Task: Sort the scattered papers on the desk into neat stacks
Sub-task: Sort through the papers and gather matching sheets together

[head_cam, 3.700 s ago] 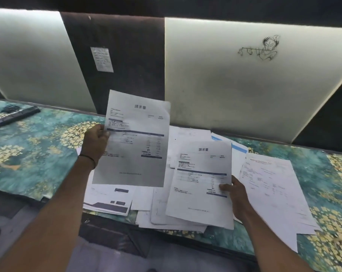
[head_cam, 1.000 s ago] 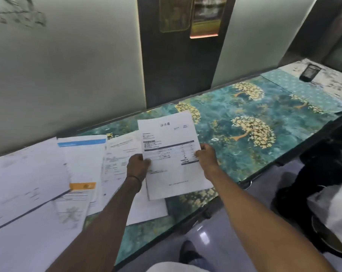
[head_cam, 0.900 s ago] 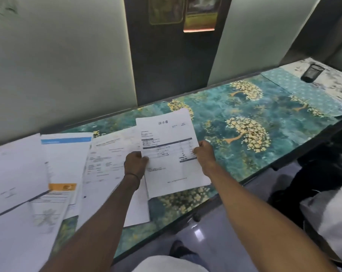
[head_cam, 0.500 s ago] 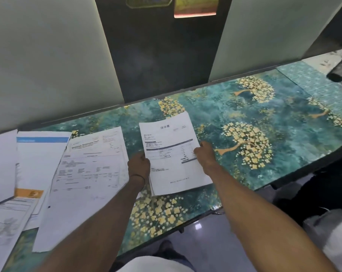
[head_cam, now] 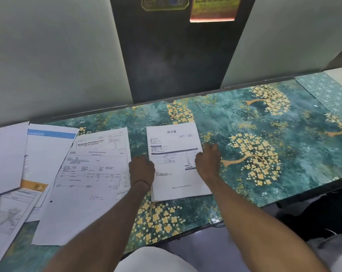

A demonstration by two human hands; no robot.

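Nearest the camera, two bare forearms reach forward over the front edge of the teal desk top printed with gold flowering trees (head_cam: 264, 118). The left hand (head_cam: 141, 169), with a thin black thread band (head_cam: 140, 182) round its wrist, curls its fingers at the left edge of the small stack of white printed invoice sheets (head_cam: 174, 150) and grips it. The right hand (head_cam: 207, 163) lays its thumb on the stack's right edge, fingers bent down just beyond; I cannot tell whether it clasps the paper. The stack lies flat mid-desk, apart from the scattered papers. Just left of it lie a white stationery bill (head_cam: 91, 173), then a blue-headed sheet with an orange band (head_cam: 48, 152). Behind stand pale wall panels (head_cam: 58, 55) and a dark panel (head_cam: 176, 61).
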